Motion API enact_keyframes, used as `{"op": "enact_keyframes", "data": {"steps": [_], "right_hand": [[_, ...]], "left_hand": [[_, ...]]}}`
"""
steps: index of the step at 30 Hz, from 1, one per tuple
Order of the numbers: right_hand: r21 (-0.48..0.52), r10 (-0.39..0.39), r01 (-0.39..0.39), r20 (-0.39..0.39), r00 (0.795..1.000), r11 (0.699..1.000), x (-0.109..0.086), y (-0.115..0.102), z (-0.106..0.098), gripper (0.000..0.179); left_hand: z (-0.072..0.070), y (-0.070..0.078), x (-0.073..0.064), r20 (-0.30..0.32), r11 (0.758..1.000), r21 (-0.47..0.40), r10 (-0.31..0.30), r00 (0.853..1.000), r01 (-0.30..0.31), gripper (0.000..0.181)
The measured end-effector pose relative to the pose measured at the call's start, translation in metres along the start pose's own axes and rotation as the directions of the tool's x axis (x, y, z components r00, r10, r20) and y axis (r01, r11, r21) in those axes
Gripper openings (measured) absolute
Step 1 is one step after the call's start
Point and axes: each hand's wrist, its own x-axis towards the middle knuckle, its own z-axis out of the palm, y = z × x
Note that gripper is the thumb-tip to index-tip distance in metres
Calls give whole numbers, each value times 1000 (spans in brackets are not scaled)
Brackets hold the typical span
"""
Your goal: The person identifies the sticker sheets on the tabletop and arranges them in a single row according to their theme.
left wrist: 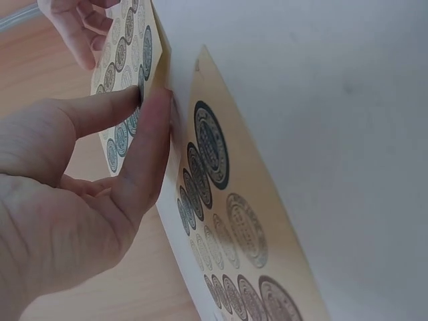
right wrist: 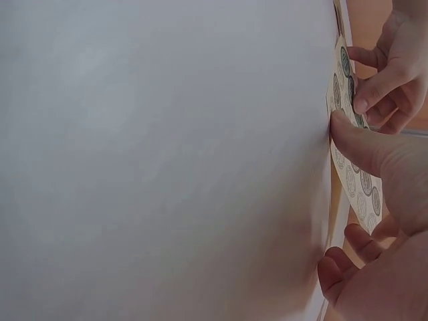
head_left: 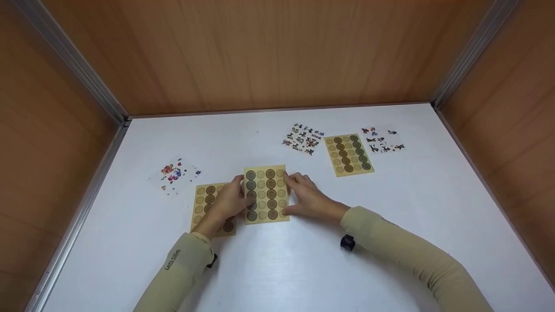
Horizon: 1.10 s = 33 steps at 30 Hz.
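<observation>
A tan sheet of round seal stickers [head_left: 266, 195] lies between both hands at the middle of the table. My left hand [head_left: 230, 200] pinches its left edge; in the left wrist view the thumb [left wrist: 110, 110] is on the printed face, with a finger behind. At the right edge, my right hand [head_left: 310, 197] holds the sheet with its thumb low and its index finger near the upper corner. The right thumb [right wrist: 354, 137] overlaps the sheet's edge in the right wrist view. Partly under the left forearm lies a second tan sticker sheet [head_left: 200, 200].
A third tan sticker sheet [head_left: 349, 155] lies back right, between two clear sheets of small coloured stickers, one on its left [head_left: 303, 138] and one on its right [head_left: 382, 140]. Another clear sticker sheet [head_left: 174, 175] lies at left. Wood-look walls [head_left: 260, 56] enclose the white table [head_left: 412, 208].
</observation>
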Motion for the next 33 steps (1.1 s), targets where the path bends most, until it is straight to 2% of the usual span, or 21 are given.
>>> {"op": "enact_keyframes", "data": {"steps": [6, 9, 23, 33], "right_hand": [[-75, -27, 29, 24, 999, 997, 1, -2, 1, 113], [-80, -29, 32, 33, 999, 996, 1, -3, 1, 113], [-98, -27, 34, 72, 997, 995, -4, -3, 5, 116], [-136, -39, 54, 115, 993, 989, -9, -1, 6, 114]], "left_hand": [[-5, 1, -4, 3, 1000, 29, -11, 1000, 11, 93], [-6, 1, -5, 6, 999, 35, -4, 1000, 4, 95], [-5, -3, -9, 14, 998, 64, 28, 1000, -29, 88], [-4, -5, -12, 13, 999, 33, 4, 1000, -5, 83]]}}
